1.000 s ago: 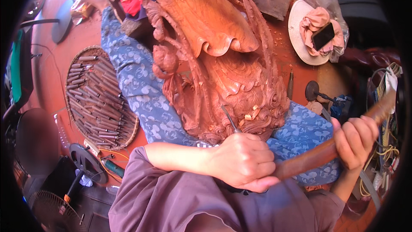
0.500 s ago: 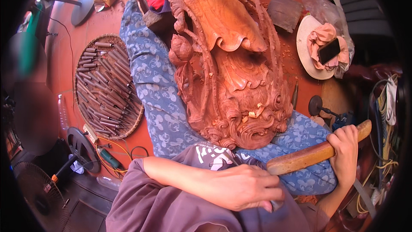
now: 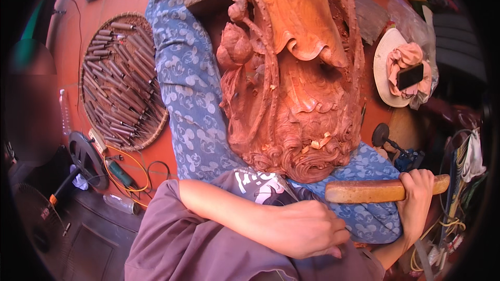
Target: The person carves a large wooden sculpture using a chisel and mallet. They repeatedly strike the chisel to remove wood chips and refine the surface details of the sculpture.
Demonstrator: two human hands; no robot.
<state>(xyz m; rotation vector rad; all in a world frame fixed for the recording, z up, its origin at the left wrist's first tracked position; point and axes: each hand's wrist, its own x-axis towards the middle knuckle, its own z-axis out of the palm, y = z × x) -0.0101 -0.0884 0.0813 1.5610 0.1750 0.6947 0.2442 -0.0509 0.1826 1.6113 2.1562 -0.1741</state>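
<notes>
My right hand (image 3: pixel 416 192) is wrapped round the narrow end of a wooden mallet (image 3: pixel 364 191), a long, flat-sided yellow-brown bar lying almost level above my thigh. My left hand (image 3: pixel 312 228) is closed in front of my stomach, its fingers curled under; whatever they may hold is hidden. Between my legs rests a large reddish wood carving (image 3: pixel 297 93), with a lotus bud, a smooth orange-brown leaf and curled scrolls at its near end. A few pale wood shavings (image 3: pixel 321 141) sit on the scrolls. Neither hand touches the carving.
On the left, a round woven tray (image 3: pixel 161 125) holds many wood-handled carving tools (image 3: pixel 122 91). Cables, a green power tool (image 3: pixel 120 173) and a plastic bottle (image 3: pixel 121 204) lie nearer. A pale hat (image 3: pixel 385 67) with pink cloth and a phone (image 3: pixel 410 77) is at right. A blurred person sits far left.
The mallet has swung from sloping up to the right to nearly level, as my right hand lowered slightly. My left hand has turned its knuckles more upward. The whole view has shifted a little.
</notes>
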